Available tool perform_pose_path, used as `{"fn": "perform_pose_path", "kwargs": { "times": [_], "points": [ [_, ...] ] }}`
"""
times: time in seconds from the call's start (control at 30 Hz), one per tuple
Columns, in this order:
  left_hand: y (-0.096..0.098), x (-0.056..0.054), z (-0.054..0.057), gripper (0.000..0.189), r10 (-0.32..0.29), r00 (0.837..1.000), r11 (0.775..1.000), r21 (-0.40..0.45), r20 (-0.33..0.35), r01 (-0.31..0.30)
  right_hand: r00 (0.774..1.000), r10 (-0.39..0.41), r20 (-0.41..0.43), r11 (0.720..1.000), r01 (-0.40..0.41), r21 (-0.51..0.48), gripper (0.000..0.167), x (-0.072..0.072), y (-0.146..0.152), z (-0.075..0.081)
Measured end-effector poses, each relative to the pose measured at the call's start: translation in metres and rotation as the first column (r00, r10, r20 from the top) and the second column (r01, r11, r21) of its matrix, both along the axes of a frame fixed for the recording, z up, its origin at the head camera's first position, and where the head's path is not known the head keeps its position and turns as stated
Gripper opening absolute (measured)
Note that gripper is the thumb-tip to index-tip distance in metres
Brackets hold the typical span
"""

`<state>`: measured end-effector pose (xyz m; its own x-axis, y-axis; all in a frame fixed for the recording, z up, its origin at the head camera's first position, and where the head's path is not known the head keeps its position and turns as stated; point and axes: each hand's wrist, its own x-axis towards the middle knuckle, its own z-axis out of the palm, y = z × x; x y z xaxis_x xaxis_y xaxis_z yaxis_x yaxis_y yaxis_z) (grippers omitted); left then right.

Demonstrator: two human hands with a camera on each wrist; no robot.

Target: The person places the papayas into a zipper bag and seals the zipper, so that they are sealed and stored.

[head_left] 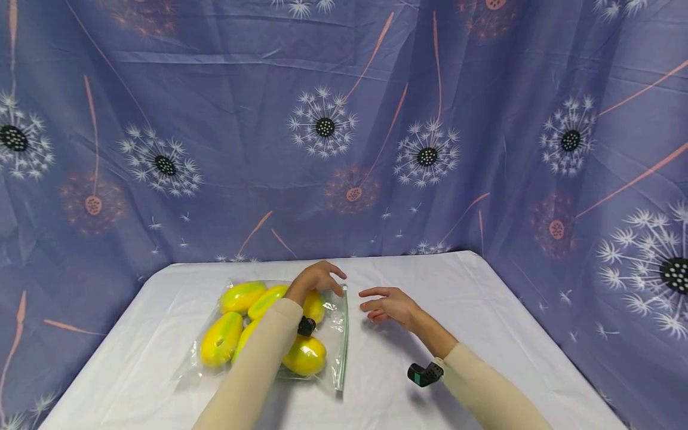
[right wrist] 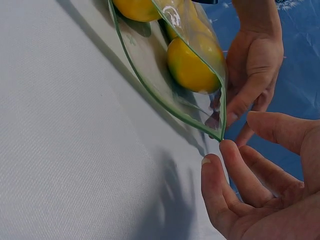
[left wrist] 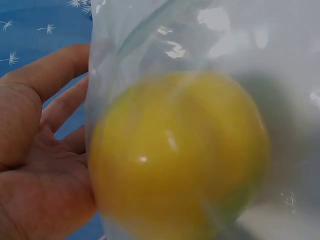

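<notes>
A clear zip bag (head_left: pixel 332 325) with a green zip edge (right wrist: pixel 150 91) lies on the table, holding several oval yellow fruits (head_left: pixel 220 340) with green streaks, like papayas. Its mouth gapes in the right wrist view. My left hand (head_left: pixel 316 279) reaches over the bag to the far end of the zip edge, fingers loosely bent at that corner. The left wrist view shows my palm beside the plastic, one fruit (left wrist: pixel 175 155) close behind it. Right of the bag, my right hand (head_left: pixel 395 306) hovers with fingers spread and relaxed; its fingertips (right wrist: pixel 212 167) come near the zip corner, holding nothing.
A white cloth (head_left: pixel 457 292) covers the table. Behind and beside it hangs a blue curtain (head_left: pixel 242 119) with dandelion prints. Each wrist bears a small black camera, the right one (head_left: pixel 424 374) just above the cloth.
</notes>
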<state>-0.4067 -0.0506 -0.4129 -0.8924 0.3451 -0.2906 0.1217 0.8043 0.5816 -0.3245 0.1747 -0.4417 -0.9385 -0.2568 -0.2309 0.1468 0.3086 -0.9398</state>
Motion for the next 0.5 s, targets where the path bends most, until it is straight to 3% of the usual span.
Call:
{"fn": "perform_pose_path", "kwargs": {
  "times": [0.2,0.5],
  "points": [
    [-0.005,0.000,-0.001,0.051,0.032,0.999,0.998,0.045,-0.026,-0.031,1.000,-0.016,0.011,1.000,0.016,-0.011,0.059,-0.003,-0.005,-0.001],
    [-0.012,0.002,0.002,0.048,0.060,0.996,0.979,0.197,-0.064,-0.047,0.997,-0.074,-0.037,0.996,0.072,-0.045,0.052,-0.016,-0.018,-0.001]
  ]
}}
